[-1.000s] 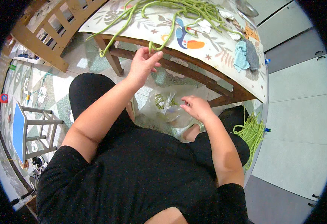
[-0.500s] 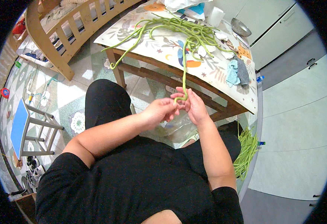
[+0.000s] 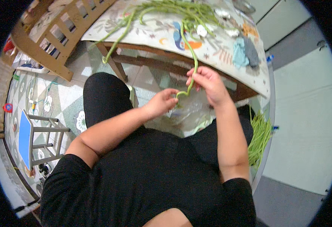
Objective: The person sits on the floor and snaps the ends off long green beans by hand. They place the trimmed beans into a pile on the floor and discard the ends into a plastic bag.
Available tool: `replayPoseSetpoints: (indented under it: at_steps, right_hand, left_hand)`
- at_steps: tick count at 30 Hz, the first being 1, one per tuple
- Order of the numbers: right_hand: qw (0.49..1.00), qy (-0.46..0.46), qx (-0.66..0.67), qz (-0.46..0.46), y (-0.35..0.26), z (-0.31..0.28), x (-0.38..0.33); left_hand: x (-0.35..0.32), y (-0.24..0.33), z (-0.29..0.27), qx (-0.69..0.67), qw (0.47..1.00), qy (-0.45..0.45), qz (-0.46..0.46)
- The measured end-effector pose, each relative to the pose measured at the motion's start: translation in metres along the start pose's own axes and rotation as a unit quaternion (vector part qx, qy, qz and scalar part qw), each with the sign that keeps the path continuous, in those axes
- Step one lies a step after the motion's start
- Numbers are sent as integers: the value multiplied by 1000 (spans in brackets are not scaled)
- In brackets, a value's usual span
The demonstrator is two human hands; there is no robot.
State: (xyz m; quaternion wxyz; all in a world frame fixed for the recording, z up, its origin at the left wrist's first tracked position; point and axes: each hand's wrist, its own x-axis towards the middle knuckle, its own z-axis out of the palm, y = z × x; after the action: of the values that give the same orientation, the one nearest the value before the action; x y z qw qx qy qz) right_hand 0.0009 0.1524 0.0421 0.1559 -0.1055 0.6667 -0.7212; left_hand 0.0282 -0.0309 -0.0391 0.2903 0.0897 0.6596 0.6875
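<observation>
A long green bean (image 3: 195,56) hangs off the table edge and bends down between my hands. My right hand (image 3: 211,85) pinches it between thumb and fingers just in front of the table. Lower and to the left, my left hand (image 3: 161,103) pinches the bean's curled tip. Above them, a pile of long beans (image 3: 173,9) lies on the patterned tablecloth (image 3: 219,49), some dangling over its left edge. Below my hands, between my knees, is a clear plastic bag (image 3: 188,115), its contents hard to make out.
More long beans (image 3: 260,138) lie on the floor beside my right knee. Light blue and grey cloths (image 3: 245,52) rest on the table's right side. A blue-topped stool (image 3: 25,140) stands at left, a wooden bed rail (image 3: 56,45) behind it, pale cabinets (image 3: 302,106) at right.
My hands have moved apart, the right one shifting up and right along the bean, the left slightly left. The view has tilted down a little.
</observation>
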Motion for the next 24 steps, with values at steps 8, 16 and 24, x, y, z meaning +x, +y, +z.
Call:
replayPoseSetpoints:
  at_steps: [8, 16, 24]
  right_hand:
    - [999, 22, 34, -24, -6, -34, -14]
    - [999, -29, 21, 6, 2, -39, -14]
    - [949, -225, -172, 142, 20, -22, -15]
  left_hand:
    - [32, -67, -11, 447, 874, -187, 28]
    - [81, -49, 9, 387, 916, -93, -46]
    - [79, 55, -13, -306, 949, -76, 32]
